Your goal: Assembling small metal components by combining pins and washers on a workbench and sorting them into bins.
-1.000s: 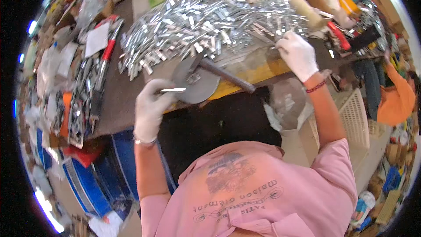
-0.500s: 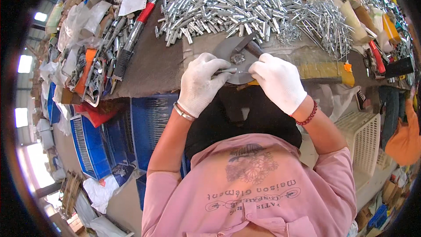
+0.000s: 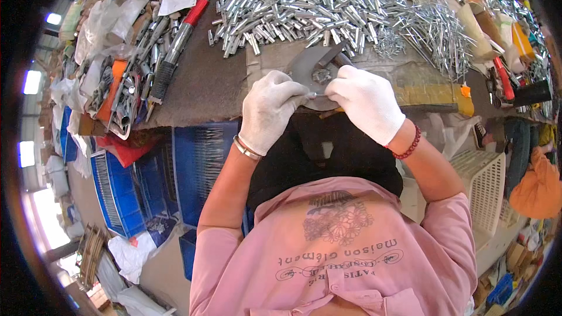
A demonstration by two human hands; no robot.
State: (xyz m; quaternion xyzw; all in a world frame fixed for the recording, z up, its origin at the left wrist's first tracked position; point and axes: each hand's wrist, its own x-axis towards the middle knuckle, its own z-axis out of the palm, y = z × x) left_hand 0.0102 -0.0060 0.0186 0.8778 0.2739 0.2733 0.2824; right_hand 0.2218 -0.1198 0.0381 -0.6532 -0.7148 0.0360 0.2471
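In white gloves, my two hands meet over the front edge of the bench. My left hand (image 3: pixel 270 111) pinches a small silver metal tube (image 3: pixel 312 95), of which only a bit shows between the fingertips. My right hand (image 3: pixel 366 102) is closed at the tube's right end; the thin pin in its fingers is now hidden. Just beyond them lies a round grey metal plate (image 3: pixel 302 68) with a lump of metal on it. A hammer (image 3: pixel 335 54) rests across the plate's far right side, its handle partly behind my right hand.
A large heap of silver tubes (image 3: pixel 304 11) covers the bench's far side, with thin pins (image 3: pixel 436 38) to its right. Tools, including a red-and-black bar (image 3: pixel 181 38), crowd the left. Blue crates (image 3: pixel 202 164) stand below left, a cream plastic basket (image 3: pixel 480 181) below right.
My right hand has moved slightly left and up, bringing the thin pin against the tube in my left hand. The gap between my fingertips has closed.
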